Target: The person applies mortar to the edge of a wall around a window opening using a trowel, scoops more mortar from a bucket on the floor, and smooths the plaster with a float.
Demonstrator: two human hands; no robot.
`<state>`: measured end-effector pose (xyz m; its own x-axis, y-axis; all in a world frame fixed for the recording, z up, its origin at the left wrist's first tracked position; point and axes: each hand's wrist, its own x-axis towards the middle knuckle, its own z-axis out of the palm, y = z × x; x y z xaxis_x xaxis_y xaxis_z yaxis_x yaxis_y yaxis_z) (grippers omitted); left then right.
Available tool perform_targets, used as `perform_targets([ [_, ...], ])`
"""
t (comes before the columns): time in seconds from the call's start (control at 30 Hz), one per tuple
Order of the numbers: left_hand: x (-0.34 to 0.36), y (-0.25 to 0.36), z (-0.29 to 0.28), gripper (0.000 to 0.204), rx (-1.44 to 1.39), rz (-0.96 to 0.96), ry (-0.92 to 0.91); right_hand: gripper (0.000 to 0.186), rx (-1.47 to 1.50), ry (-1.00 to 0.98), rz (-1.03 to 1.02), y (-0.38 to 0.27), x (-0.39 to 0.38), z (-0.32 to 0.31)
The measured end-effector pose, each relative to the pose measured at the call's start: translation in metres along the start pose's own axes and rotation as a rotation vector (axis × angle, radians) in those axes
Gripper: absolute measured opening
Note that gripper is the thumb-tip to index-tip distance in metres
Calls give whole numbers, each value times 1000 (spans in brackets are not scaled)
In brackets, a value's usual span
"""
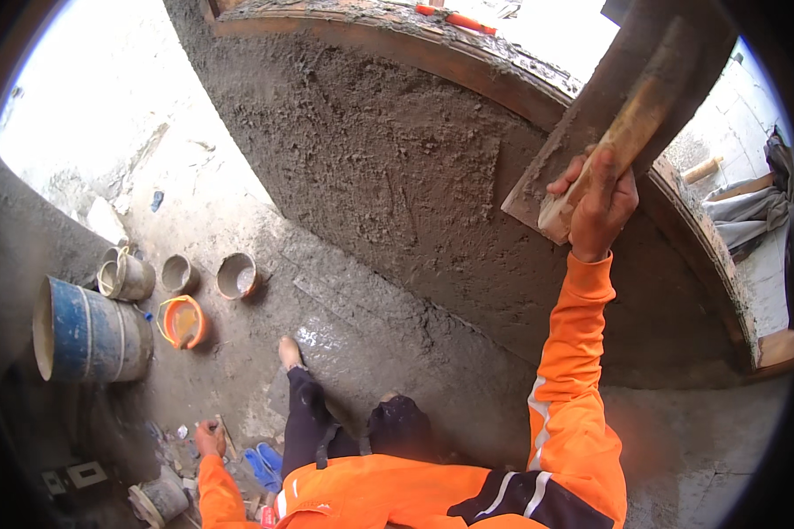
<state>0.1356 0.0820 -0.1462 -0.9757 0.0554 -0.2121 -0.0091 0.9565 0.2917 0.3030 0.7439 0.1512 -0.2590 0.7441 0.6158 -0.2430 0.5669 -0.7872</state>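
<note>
My right hand is raised and wrapped round the wooden handle of a long plastering float. The float's flat board is tilted at the wall's upper right, over the wooden strip; I cannot tell whether it touches the mortar. Wet grey mortar covers the wall, rough on the left and smoother near the float. Low at the left, my left hand hangs beside my body with its fingers curled. A thin stick-like shape shows next to it, but what the fingers hold is too small to make out.
A curved wooden strip edges the wall, with an orange-handled tool on top. A blue drum, an orange bucket and several mortar-stained buckets stand on the floor at left. Blue sandals and rubble lie near my left hand.
</note>
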Motion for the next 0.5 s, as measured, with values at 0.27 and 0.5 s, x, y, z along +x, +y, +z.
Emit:
perform_targets([
  [0.27,13,12,42,23,-141,204,-100,30,-415,-170,88,210,-142,1],
  [0.5,-40,-119,-57,17,-206,-315,152,26,-29,-74,178,119,-80,26],
])
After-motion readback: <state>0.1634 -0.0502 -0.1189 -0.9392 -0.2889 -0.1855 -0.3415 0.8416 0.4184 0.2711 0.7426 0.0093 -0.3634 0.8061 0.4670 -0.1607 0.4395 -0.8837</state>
